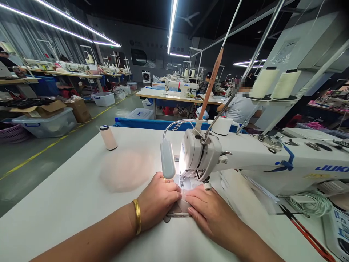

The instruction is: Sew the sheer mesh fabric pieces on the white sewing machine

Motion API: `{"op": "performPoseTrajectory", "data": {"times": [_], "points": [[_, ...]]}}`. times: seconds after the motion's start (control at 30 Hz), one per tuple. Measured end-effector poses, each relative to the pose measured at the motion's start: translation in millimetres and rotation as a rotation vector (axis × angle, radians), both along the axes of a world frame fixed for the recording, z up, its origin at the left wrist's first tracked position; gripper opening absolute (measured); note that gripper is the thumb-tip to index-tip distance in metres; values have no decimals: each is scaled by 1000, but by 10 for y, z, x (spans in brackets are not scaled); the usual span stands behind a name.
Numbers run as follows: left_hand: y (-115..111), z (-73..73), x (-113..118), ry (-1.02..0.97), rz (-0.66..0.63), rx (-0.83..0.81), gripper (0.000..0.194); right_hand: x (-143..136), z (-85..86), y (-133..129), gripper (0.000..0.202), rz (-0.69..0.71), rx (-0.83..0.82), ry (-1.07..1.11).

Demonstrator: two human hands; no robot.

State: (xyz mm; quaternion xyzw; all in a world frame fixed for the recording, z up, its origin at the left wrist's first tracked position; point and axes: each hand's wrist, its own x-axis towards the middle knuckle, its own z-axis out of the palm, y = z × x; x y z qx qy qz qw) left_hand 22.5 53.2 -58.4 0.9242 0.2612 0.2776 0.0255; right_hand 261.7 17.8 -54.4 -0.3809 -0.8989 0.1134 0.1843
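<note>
A white sewing machine (200, 151) stands over the white table, its lamp (167, 159) lighting the needle area. Just in front of the needle lies a small pale piece of fabric (180, 208). My left hand (159, 196), with a gold bangle at the wrist, has its fingers curled and pressed together at the fabric's left side. On the right side my right hand (207, 211) rests with fingers stretched out over the fabric. The two hands' fingertips are close together below the presser foot. Sheer pale pieces (127, 170) lie on the table to the left.
A peach thread spool (108, 138) stands at the table's back left. To the right are red-handled scissors (307, 233), a coiled pale cord (311, 203) and a control box (338, 229). Two cream thread cones (286, 84) stand above the machine. A person in white (240, 105) sits beyond.
</note>
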Motion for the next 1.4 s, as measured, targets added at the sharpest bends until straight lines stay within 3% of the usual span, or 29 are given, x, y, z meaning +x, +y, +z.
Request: {"op": "performPoseTrajectory", "data": {"times": [0.27,0.67,0.87,1.03,1.13,1.23,1.33,1.4], "points": [[56,4,-8,114,83,10,29,-28,-17,39,18,-27,29,10],[122,23,28,112,130,11,29,-23,-34,107,27,-83,38,-2],[120,57,28,100,173,-81,25,-7,-87,117,27,-106,88,-12],[112,122,28,157,304,-177,15,21,-114,115,29,-97,117,12],[95,134,42,248,342,-140,21,21,-103,100,29,-87,145,54],[37,158,54,267,385,-22,13,7,-77,74,29,-42,173,115],[-75,209,61,249,357,37,22,-14,-46,39,29,26,176,184],[-164,242,63,239,265,-25,23,-32,-28,19,29,52,202,214]]}}
